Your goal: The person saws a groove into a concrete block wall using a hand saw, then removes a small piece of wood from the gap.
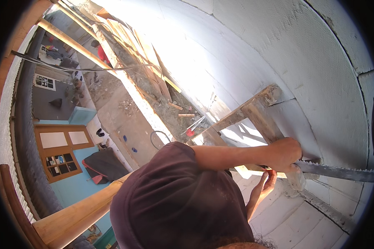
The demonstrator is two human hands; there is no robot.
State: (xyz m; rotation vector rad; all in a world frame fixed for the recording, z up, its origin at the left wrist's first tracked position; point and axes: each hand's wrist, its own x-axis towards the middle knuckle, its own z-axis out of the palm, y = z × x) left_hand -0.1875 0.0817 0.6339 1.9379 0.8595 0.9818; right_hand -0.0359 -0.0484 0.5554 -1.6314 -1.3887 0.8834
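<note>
My left arm stretches across to the right, and my left hand [287, 152] is closed in a fist at the near end of a hand saw [338, 171]. The grip itself is mostly hidden behind the fist. The grey toothed blade points right along the pale block wall. A rough wooden brace [264, 122] runs from the wall down to behind the fist. Below the left forearm, my right hand [262, 190] reaches up with thumb and fingers apart, close to a sunlit strip of wood [280, 174]; nothing shows in it.
Pale blocks form the wall [320, 79] on the right. A bamboo pole [81, 211] crosses at lower left. Far below lie a courtyard floor [124, 120], stacked boards [143, 54] and a covered dark object [106, 165]. A person in red [103, 54] is far off. A cable [83, 69] hangs across.
</note>
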